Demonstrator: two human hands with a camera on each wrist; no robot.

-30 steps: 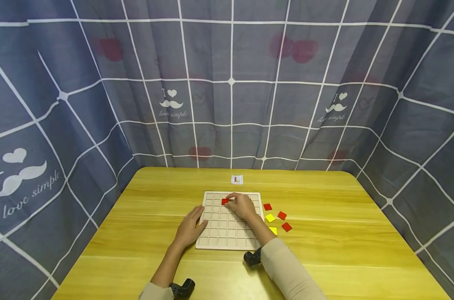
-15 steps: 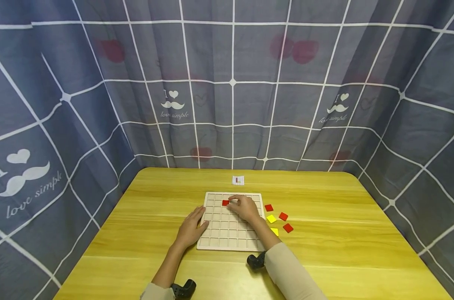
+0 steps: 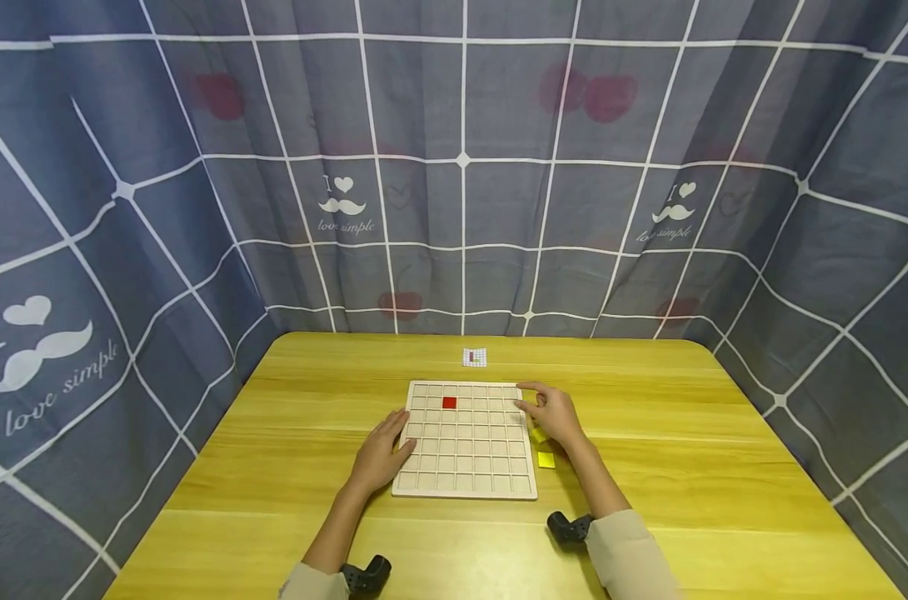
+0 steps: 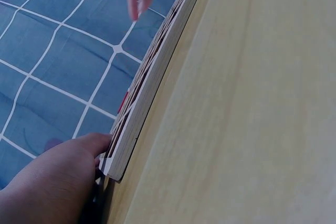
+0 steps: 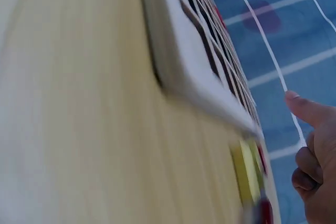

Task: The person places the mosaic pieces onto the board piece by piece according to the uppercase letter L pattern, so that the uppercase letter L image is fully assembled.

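Observation:
A pale wooden grid board [image 3: 465,450] lies on the table, with a red square tile [image 3: 450,402] in one of its upper cells. My left hand [image 3: 379,454] rests along the board's left edge, fingers stretched out; the left wrist view shows its thumb [image 4: 94,142] touching the rim. Over the upper right edge hovers my right hand [image 3: 557,414], thumb and index finger apart and nothing between them. Beside the board lie a yellow tile [image 3: 546,460] and another yellow one, partly covered by that hand. The loose red tiles are hidden in the head view; a blurred red edge [image 5: 266,211] shows in the right wrist view.
Behind the board lies a small printed grid card [image 3: 474,357] with coloured marks. The wooden table [image 3: 311,392] ends at a checked curtain [image 3: 424,200] that hangs on the back and sides. Each wrist wears a black device, such as the left one [image 3: 367,577].
My right hand has let go of the red tile, which stays in its cell, and has moved right to the board's edge above the loose tiles. The left hand stays put.

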